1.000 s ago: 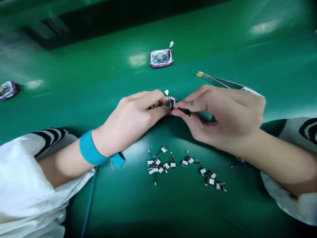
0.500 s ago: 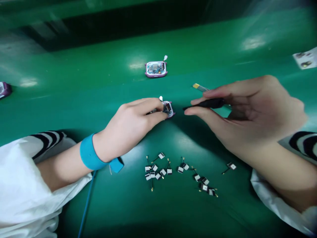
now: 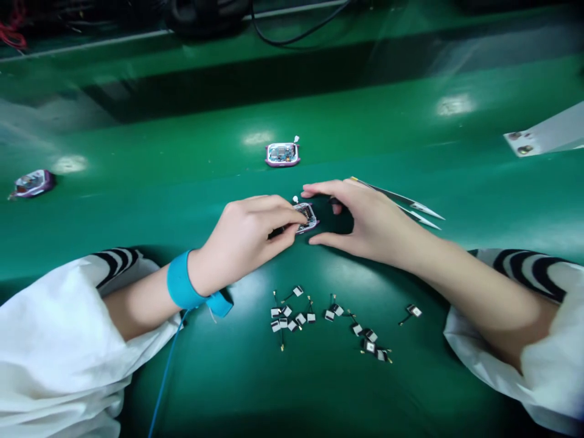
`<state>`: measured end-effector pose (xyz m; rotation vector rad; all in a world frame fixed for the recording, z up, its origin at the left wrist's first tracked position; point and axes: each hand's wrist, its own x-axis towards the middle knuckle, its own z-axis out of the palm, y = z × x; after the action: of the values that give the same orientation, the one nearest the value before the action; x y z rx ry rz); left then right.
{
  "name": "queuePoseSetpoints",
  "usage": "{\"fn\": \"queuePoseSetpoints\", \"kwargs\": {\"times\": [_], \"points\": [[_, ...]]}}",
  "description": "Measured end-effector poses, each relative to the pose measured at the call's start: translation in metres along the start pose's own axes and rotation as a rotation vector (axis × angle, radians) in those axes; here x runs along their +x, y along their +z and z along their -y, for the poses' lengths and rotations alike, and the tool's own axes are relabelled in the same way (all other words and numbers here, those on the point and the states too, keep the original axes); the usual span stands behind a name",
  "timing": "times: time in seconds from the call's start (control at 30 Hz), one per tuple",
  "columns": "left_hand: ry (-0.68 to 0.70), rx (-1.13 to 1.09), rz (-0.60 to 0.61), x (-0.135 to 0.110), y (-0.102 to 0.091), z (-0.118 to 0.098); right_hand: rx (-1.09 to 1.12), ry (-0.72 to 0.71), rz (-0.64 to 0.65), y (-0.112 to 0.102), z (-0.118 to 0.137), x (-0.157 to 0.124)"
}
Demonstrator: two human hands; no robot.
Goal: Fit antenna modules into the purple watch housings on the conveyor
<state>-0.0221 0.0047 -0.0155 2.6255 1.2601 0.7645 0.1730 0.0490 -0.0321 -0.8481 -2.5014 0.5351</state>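
Head view: pinching a purple-rimmed plastic watch casing (image 3: 306, 218) between fingers and thumb of the left hand (image 3: 241, 237), spreading fingers of the right hand (image 3: 360, 216) wide around it, steel tweezers (image 3: 396, 198) right of that casing.

Bench (image 3: 365, 128), glossy green; watch case (image 3: 312, 225), purple rim; sleeves (image 3: 524, 271), white with curved black stripes; wrist strap (image 3: 181, 283), teal; cord (image 3: 166, 377), blue; small tabs (image 3: 300, 319), white and black.
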Motion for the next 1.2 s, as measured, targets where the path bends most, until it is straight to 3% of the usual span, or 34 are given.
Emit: {"fn": "queuePoseSetpoints", "kwargs": {"times": [0.23,0.47,1.2], "points": [[0.149,0.170,0.095,0.0002,0.0014,0.0036,-0.001,0.024,-0.107,0.0076,0.0040,-0.0030],[0.154,0.152,0.142,0.0006,-0.0004,0.0035,0.016,0.048,-0.112,0.0096,0.0040,-0.0053],[0.114,0.231,0.083,0.0005,0.0026,-0.0017,0.029,0.069,-0.084,0.0083,0.0051,-0.0038]]}}
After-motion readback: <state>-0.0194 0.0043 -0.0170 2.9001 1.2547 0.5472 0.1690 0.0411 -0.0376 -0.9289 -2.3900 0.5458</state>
